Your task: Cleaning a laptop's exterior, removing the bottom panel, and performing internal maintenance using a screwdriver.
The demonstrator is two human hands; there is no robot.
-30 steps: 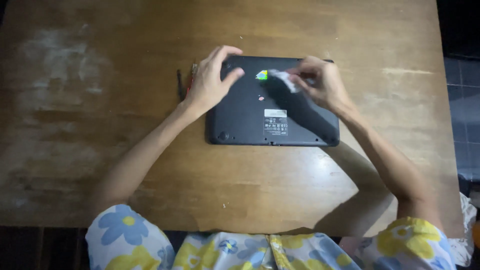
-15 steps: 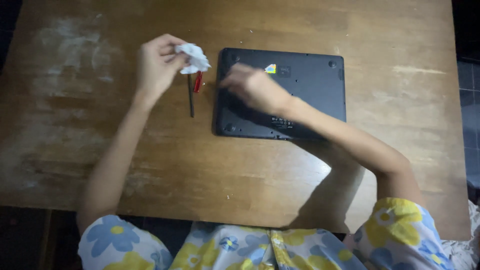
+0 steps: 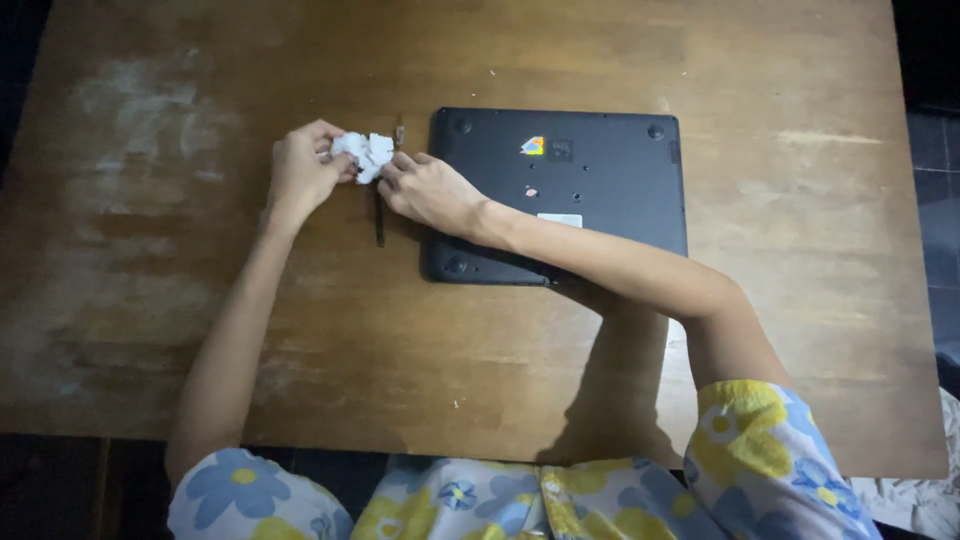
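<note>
I'm pinching the crumpled white tissue wad between my left hand and right hand, both grips closing on it above the worn wooden table.

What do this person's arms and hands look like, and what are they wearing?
Both arms are bare from the upper arm down, and the left hand and right hand wear no gloves. No rings, watch or bracelets are visible. Short sleeves of a pale blue garment show at the shoulders, printed with large yellow and blue flowers.
</note>
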